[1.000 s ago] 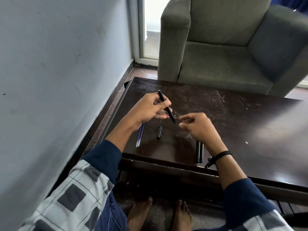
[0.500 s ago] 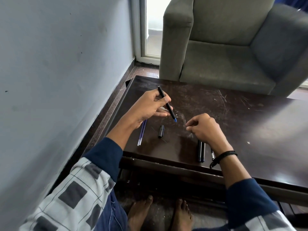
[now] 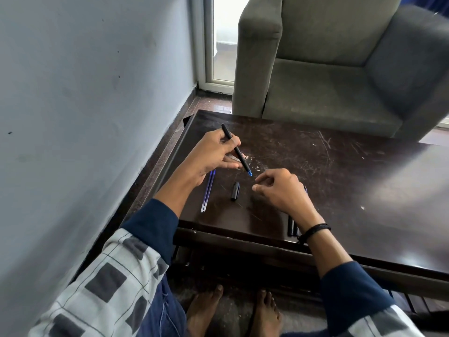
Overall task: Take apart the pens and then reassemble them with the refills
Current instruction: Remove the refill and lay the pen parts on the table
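The left hand [image 3: 213,154] holds a black pen [image 3: 236,150] between the thumb and the fingers. The pen is tilted, its back end points up and away from the person, and its blue tip [image 3: 250,174] points down toward the table [image 3: 340,181], just above the surface. The right hand [image 3: 279,190] is near that tip, on its right side. Its fingers are curled in, with the thumb and the first finger close together; I cannot tell if something small is between them. The hand rests low over the table and a black band [image 3: 314,231] is around its wrist.

Between the two hands, a short black cap [image 3: 235,191] lies on the table, apart from both. Under the left wrist two thin blue refills [image 3: 208,190] lie side by side, touching each other, and they run toward the near edge. Under the right wrist, two black pens [image 3: 292,227] lie together near the front edge of the table, partly hidden by the arm. Beside the right hand, on its far side, a small blue end [image 3: 305,189] of another piece shows; the rest is hidden.

The table is dark and scratched. Behind it stands a grey armchair [image 3: 340,69], and a grey wall [image 3: 85,105] is on the left. Below the table edge the person's bare feet [image 3: 233,310] are on the floor.
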Demonstrator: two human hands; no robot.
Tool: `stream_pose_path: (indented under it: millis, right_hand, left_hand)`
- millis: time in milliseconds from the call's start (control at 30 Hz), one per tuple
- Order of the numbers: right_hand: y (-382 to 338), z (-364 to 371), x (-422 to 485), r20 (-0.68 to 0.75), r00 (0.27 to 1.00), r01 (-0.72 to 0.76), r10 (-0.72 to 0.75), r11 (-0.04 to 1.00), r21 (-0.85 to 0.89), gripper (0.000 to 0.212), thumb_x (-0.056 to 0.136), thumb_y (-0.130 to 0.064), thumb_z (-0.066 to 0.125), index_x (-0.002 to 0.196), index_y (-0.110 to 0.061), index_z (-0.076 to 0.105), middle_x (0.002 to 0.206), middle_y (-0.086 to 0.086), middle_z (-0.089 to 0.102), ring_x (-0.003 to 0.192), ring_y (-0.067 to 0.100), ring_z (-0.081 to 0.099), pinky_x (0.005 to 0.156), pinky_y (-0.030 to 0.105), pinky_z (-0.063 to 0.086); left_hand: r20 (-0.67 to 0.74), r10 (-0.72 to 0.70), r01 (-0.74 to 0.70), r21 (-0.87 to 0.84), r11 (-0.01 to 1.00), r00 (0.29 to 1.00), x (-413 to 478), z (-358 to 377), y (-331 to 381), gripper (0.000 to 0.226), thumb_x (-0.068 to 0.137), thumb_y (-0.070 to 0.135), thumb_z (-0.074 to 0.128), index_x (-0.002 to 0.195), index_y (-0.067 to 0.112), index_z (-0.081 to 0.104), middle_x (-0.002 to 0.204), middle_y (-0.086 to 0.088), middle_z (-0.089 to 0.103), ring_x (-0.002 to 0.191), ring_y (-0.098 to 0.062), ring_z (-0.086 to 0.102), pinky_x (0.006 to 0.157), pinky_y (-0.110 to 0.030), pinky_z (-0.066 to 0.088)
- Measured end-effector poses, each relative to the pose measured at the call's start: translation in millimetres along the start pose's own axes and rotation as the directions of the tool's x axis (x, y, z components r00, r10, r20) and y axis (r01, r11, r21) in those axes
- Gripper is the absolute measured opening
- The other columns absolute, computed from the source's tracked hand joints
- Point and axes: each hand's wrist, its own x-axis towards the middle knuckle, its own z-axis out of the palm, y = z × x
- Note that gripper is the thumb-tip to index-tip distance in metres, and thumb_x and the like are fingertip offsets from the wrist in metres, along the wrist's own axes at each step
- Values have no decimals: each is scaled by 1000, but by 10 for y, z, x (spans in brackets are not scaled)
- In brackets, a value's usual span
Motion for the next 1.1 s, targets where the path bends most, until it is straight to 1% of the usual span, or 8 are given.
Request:
stream_pose_path:
  millis: [67,133,333,500,600,767,933,1100]
  right_hand:
    - [-20,-9,-6,-58,998,41,-37,996,74,14,88,-29,76,101,-28,74,84,-14,67,75,-4,59,57,9,36]
    - [-48,-2,-20,-85,994,82,-74,992,95,15,87,-25,77,101,-28,74,85,-13,69,77,-5,60,59,8,36]
    - [-87,39,-48,-110,983,151,-144,987,56,15,87,-18,75,99,-28,74,86,-14,70,78,0,63,59,5,36]
    - [-87,47,-48,-90,979,189,-186,981,33,13,90,-18,72,98,-29,72,87,-14,69,83,3,64,60,7,37]
    - [-80,54,-37,-69,979,193,-192,981,17,15,92,-18,70,101,-29,71,88,-13,68,84,4,63,63,12,40]
    - [-56,68,-43,-45,980,190,-192,980,-51,25,91,-11,65,108,-27,70,88,-14,67,86,8,63,78,29,52]
    - [-28,66,-37,-53,986,154,-159,984,-93,27,92,-12,57,107,-30,71,96,-9,70,90,14,66,76,32,52]
    - [-15,26,-19,-40,991,122,-124,992,-37,19,91,-16,64,102,-28,74,94,-9,71,87,11,66,66,22,44]
  left_hand:
    - [11,-4,4,8,1000,1000,-12,7,10,19,104,19,58,114,3,61,110,-17,71,76,-23,78,67,-24,62]
    - [28,-8,8,17,1000,1000,-26,14,18,19,104,19,58,114,3,61,111,-16,70,76,-22,77,66,-23,61]
    - [57,-17,14,43,999,998,-40,38,31,22,104,20,58,115,1,61,110,-11,68,71,-20,77,64,-22,60]
    - [54,-20,18,45,999,998,-43,35,38,23,104,19,58,116,0,61,106,-9,67,68,-19,76,63,-22,61]
    - [54,-23,20,56,998,998,-39,28,34,23,104,20,58,116,1,61,105,-9,67,69,-20,76,64,-22,61]
    - [58,-20,15,75,997,998,-29,25,21,20,103,22,59,114,5,62,108,-13,70,75,-24,77,68,-25,62]
    - [49,-15,11,85,996,999,-24,18,8,20,103,22,59,114,6,62,109,-12,70,77,-25,78,70,-26,63]
    - [54,-13,8,80,997,998,-20,19,5,21,104,21,58,115,4,62,106,-10,70,76,-25,77,68,-25,62]
